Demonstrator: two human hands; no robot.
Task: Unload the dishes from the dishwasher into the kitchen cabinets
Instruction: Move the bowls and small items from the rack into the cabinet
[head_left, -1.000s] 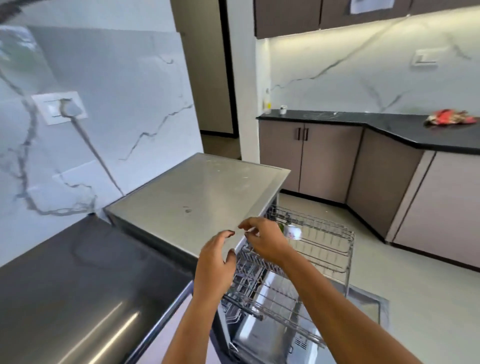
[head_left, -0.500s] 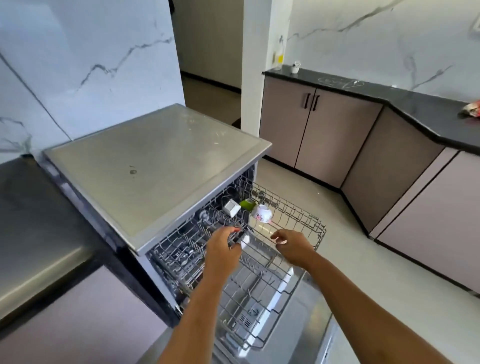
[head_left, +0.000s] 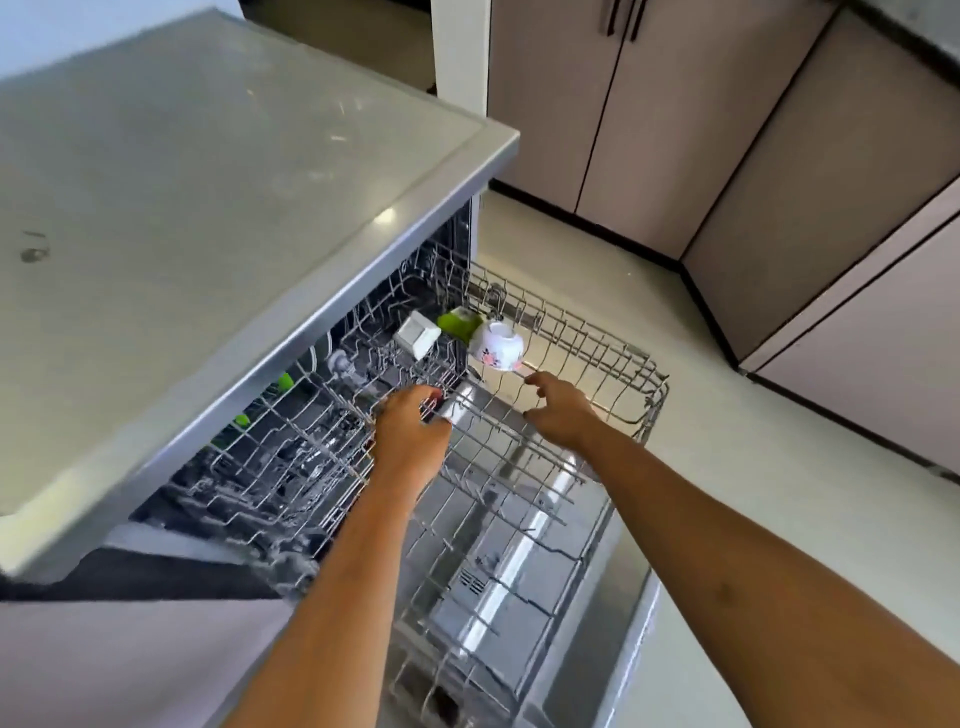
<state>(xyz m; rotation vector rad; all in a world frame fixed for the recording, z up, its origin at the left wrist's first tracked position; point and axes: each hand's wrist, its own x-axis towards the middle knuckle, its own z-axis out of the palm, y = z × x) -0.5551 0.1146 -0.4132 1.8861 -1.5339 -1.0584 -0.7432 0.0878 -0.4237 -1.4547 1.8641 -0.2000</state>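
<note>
Bowl (head_left: 496, 345), white and flowered, sits upside down in the rack (head_left: 587, 332), just beyond the right hand (head_left: 558, 410), which is spread and empty. Left hand (head_left: 410, 431) curls over a rack wire. Likely light, slick, breakable ceramic; grip around the rim.

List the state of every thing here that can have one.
Dishwasher door, open, folded down.
Upper rack, pulled out.
Floral bowl, upside down in the rack.
Green cup, lying tilted.
Cabinet doors, shut.
Left hand, fingers curled over a wire of the rack.
Right hand, open, holding nothing.
</note>
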